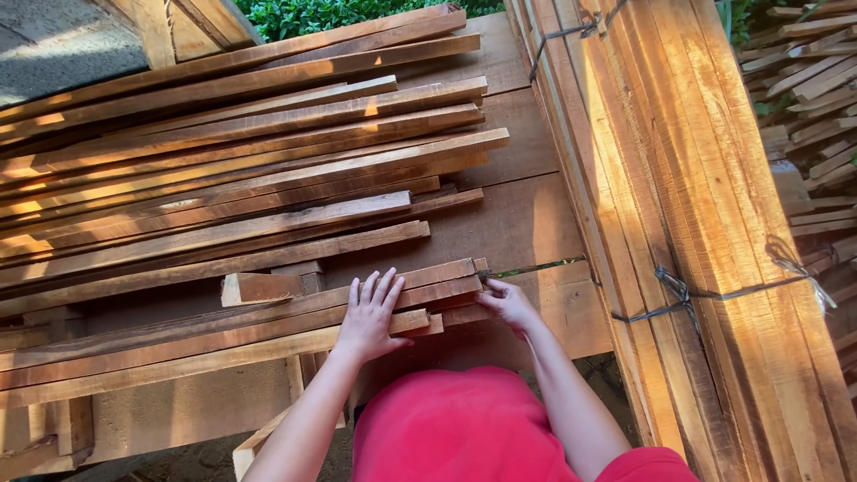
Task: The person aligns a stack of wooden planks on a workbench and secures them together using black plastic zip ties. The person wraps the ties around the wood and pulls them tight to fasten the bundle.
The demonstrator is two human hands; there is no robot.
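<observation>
At lower centre of the frame, your left hand [369, 317] lies flat and open on the wooden slats [268, 326] on the bench [527, 223]; your right hand [506, 302] pinches their ends. Stiff, light, probably splintery: grip near mid-length.

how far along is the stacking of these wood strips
Done: one bundle of strips lies at the right, tied with cord. In hand: the left hand lies flat on the near strips, while the right hand touches their ends. Left: the large pile of loose strips behind lies fanned out with uneven ends and no ties.
</observation>
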